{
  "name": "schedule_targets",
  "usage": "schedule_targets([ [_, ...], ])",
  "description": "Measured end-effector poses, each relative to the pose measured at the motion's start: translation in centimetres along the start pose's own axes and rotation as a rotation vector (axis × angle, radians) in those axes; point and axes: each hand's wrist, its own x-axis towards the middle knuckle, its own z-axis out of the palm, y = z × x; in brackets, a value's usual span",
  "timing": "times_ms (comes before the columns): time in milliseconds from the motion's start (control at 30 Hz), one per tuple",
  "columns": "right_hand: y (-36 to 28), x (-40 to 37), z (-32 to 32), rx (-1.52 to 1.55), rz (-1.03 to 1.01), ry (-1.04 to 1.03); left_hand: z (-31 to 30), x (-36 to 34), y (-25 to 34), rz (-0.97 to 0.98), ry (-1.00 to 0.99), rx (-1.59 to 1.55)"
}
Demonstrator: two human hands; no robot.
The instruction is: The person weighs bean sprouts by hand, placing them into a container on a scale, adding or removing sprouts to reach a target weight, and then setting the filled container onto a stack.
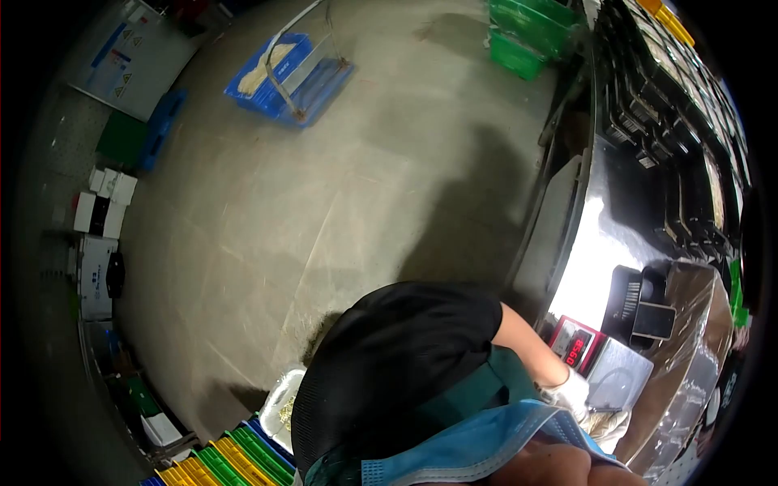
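My left hand, in a white glove, is at the lower right, below a bent bare forearm and a black sleeve. It lies against or beside the lower edge of a scale's metal plate. The fingers look bent, but their tips are partly hidden, and anything in them cannot be made out. Red digits glow on the scale's red display. A black tray stands just beyond the scale. My right hand is not visible. A blue mask covers the bottom of the view.
Stacked black trays line the metal bench at right, with a clear plastic-lined box nearer. Blue crates and green crates are on the floor side. A white container stands by yellow and green crates.
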Motion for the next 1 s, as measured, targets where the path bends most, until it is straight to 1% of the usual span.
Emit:
schedule_targets([
  [33, 0.7, 0.5, 0.3, 0.005, -0.011, 0.002, 0.0, -1.5, 1.3, -0.115, 0.015, -0.122],
  [67, 1.8, 0.9, 0.8, 0.002, -0.028, 0.006, -0.2, -0.7, 0.4, -0.12, 0.019, -0.13],
  [100, 2.8, 1.2, 1.4, -0.003, -0.043, 0.014, 0.2, 0.1, -0.5, -0.153, -0.038, -0.177],
  [200, 6.0, 2.1, 2.5, -0.021, -0.081, 0.043, 2.1, 4.7, -5.5, -0.244, -0.223, -0.302],
  [233, 6.4, 2.2, 2.8, -0.016, -0.093, 0.06, 2.7, 4.8, -5.5, -0.271, -0.288, -0.342],
  [267, 7.0, 2.2, 2.9, -0.016, -0.105, 0.07, 3.2, 5.0, -5.4, -0.272, -0.301, -0.341],
  [300, 7.4, 2.0, 3.4, 0.092, -0.095, 0.126, 4.0, 5.3, -5.1, -0.259, -0.279, -0.303],
  [367, 9.8, 2.8, 3.8, -0.138, -0.236, 0.218, 5.1, 4.9, -3.3, -0.242, -0.255, -0.216],
  [400, 8.0, 2.0, 3.1, -0.104, -0.149, 0.2, 5.6, 4.9, -2.7, -0.243, -0.265, -0.198],
  [433, 7.0, 1.4, 2.7, -0.02, -0.101, 0.186, 6.0, 4.7, -2.1, -0.241, -0.18, -0.246],
  [500, 8.0, 1.7, 2.8, -0.036, -0.086, 0.181, 7.0, 4.5, -1.0, -0.242, -0.018, -0.345],
  [533, 5.9, 1.2, 2.4, 0.211, 0.005, 0.094, 7.6, 4.8, -1.1, -0.248, 0.054, -0.392],
  [567, 9.0, 2.2, 2.7, 0.151, -0.079, 0.13, 8.2, 5.2, -1.2, -0.257, 0.119, -0.436],
  [600, 10.3, 3.1, 2.8, 0.32, -0.022, 0.102, 8.1, 6.1, -2.2, -0.11, 0.217, -0.257],
  [633, 10.7, 3.0, 2.4, 0.519, 0.031, 0.139, 7.4, 7.7, -4.4, 0.04, 0.284, -0.076],
  [667, 11.4, 2.4, 1.6, 0.746, 0.114, 0.138, 6.2, 9.7, -6.7, 0.203, 0.249, 0.055],
  [700, 12.1, 0.4, 0.5, 0.764, 0.135, 0.194, 4.9, 8.9, -5.1, 0.001, 0.234, -0.143],
  [733, 14.4, -1.7, 0.1, 0.938, 0.162, 0.212, 3.8, 7.7, -3.3, -0.158, 0.264, -0.302],
  [767, 13.8, -4.7, -1.0, 0.89, 0.183, 0.335, 3.1, 10.6, -6.2, -0.022, 0.26, -0.702],
  [800, 13.0, -7.9, -2.0, 0.881, 0.248, 0.412, 1.9, 11.3, -6.0, -0.005, 0.094, -0.848],
  [833, 13.9, -11.1, -1.4, 0.914, 0.261, 0.536, 1.8, 7.9, -1.2, -0.008, 0.155, -0.695],
  [867, 16.0, -14.7, -0.8, 0.965, 0.341, 0.602, 0.7, 7.1, -0.3, -0.024, 0.202, -0.443],
  [900, 17.9, -18.3, 0.2, 1.02, 0.411, 0.661, -0.4, 5.6, 1.1, -0.151, 0.188, -0.274],
  [933, 20.0, -22.3, 1.2, 1.039, 0.542, 0.705, -3.1, 4.7, -3.2, 0.022, 0.082, -0.414],
  [967, 20.7, -26.4, 2.5, 1.061, 0.674, 0.709, -4.5, 2.5, -2.2, 0.0, 0.121, -0.286],
  [1000, 21.1, -29.3, 5.5, 1.099, 0.74, 0.885, -6.8, 1.7, -3.2, 0.082, 0.213, -0.158],
])
